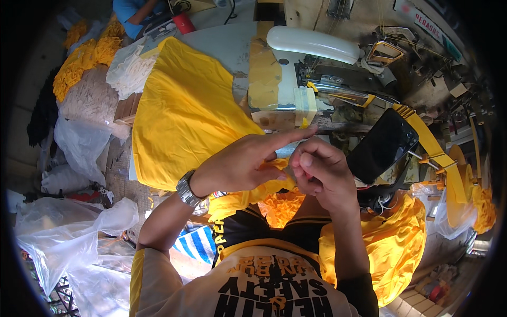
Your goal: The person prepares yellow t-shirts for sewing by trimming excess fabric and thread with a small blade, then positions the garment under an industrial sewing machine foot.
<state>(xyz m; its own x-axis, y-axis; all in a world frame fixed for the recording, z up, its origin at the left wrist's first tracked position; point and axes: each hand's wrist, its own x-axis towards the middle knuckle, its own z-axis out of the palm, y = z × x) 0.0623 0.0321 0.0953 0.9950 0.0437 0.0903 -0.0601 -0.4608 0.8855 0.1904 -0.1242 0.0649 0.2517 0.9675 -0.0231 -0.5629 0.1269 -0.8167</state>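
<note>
My left hand, with a metal watch on its wrist, stretches its index finger to the right. Its thumb and lower fingers close on a piece of yellow cloth that hangs over my lap. Close beside it, my right hand is curled, thumb against the bent fingers. Whatever its pinch may hold is too small to make out. Beyond my left hand, a large yellow fabric panel drapes over the table edge. The sewing machine stands ahead of my hands, with bits of yellow cloth by its front.
A dark phone is mounted right of my right hand. A white lamp tube lies above the machine. Yellow strip runs to a reel at right. Yellow fabric heaps beside my lap; plastic sheets lie left. Another person sits far left.
</note>
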